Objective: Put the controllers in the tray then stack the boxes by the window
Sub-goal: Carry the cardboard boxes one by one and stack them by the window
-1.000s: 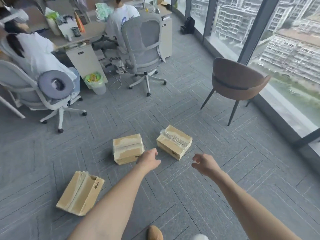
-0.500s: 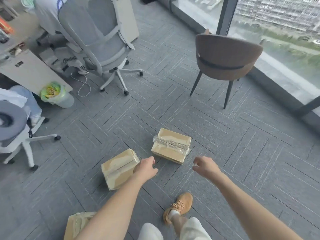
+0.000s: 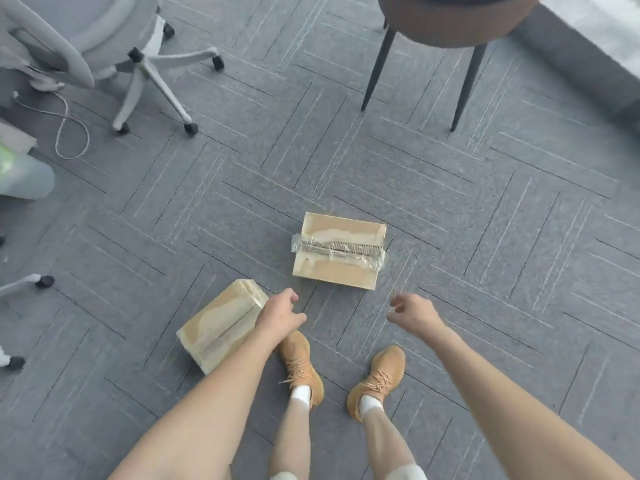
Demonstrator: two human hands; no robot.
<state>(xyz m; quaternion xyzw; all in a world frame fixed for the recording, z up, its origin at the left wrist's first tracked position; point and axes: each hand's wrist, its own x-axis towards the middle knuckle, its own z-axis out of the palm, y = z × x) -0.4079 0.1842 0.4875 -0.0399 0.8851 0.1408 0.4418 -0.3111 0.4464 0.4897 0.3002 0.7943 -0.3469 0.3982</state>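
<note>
Two cardboard boxes lie on the grey carpet. One taped box (image 3: 338, 250) rests flat straight ahead of my feet, with torn clear tape across its top. A second box (image 3: 221, 323) lies at an angle to the left, partly behind my left forearm. My left hand (image 3: 278, 315) hovers just right of that second box, fingers loosely curled, holding nothing. My right hand (image 3: 414, 315) hangs level with it, below and right of the taped box, fingers curled and empty. No controllers or tray are in view.
A brown chair with dark legs (image 3: 446, 26) stands at the top right, near the window sill (image 3: 588, 53). A grey office chair on castors (image 3: 138, 60) stands top left, with a loose white cable (image 3: 69, 133) on the floor. My tan shoes (image 3: 377, 375) stand below the boxes.
My view has tilted down and moved closer to the boxes; both feet are now visible. The third box at the lower left has left the view. Both hands stay empty.
</note>
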